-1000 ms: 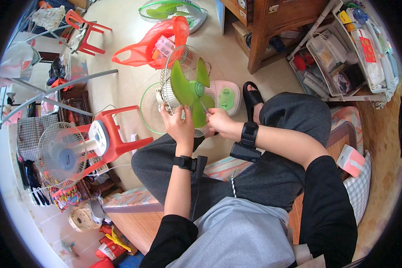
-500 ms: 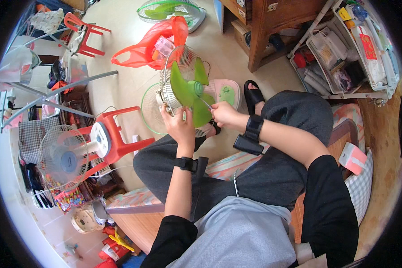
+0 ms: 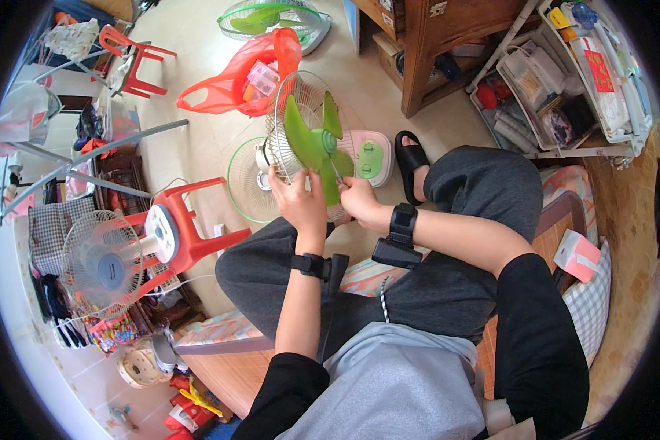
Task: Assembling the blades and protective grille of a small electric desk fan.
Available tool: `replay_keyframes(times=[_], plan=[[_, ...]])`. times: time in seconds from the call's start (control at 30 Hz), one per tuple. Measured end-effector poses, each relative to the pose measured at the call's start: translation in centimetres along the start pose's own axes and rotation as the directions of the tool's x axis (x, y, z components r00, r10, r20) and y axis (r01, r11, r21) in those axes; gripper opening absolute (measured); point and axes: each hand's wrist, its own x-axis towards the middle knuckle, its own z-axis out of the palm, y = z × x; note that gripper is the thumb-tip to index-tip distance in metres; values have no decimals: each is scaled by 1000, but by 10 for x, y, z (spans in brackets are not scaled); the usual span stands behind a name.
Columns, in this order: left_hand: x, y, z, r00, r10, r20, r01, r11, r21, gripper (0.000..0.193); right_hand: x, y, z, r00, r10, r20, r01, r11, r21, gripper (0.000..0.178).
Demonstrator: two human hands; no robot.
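While the right hand (image 3: 361,199) closes round a thin tool (image 3: 336,169), its shaft against the green blades (image 3: 304,136) near their hub, the left hand (image 3: 301,202) bends its fingers at the near edge of the wire cage (image 3: 276,123); exactly what they pinch, I cannot tell. Just beyond both hands stands this fan, its pink base (image 3: 371,157) past the right one. Left of them lies a green-rimmed guard (image 3: 246,183); farther left, a red stool (image 3: 191,253) bears a white fan (image 3: 110,270). Beyond sit a red bag (image 3: 229,92) and, farthest, another fan (image 3: 265,20).
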Motion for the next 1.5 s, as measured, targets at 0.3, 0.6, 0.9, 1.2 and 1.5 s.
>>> replay_keyframes(times=[0.3, 0.6, 0.9, 1.2, 1.5], plan=[[12, -32, -11, 997, 23, 69, -21, 1000, -20, 11, 41, -52, -49, 930, -331, 160, 366, 793, -487, 23], [3, -29, -11, 997, 43, 62, -40, 998, -49, 12, 45, -70, -59, 876, -388, 287, 474, 582, -661, 21], [1, -28, -7, 999, -2, 50, 3, 1000, -21, 11, 5, -22, -9, 966, -257, -44, 225, 908, -352, 22], [2, -21, -6, 999, 7, 32, -7, 1000, -5, 11, -4, 1, 12, 970, -200, -135, 189, 978, -92, 23], [3, -10, -5, 999, 49, -14, -49, 997, 54, 11, -12, 5, 22, 976, -156, -149, 163, 986, 34, 23]])
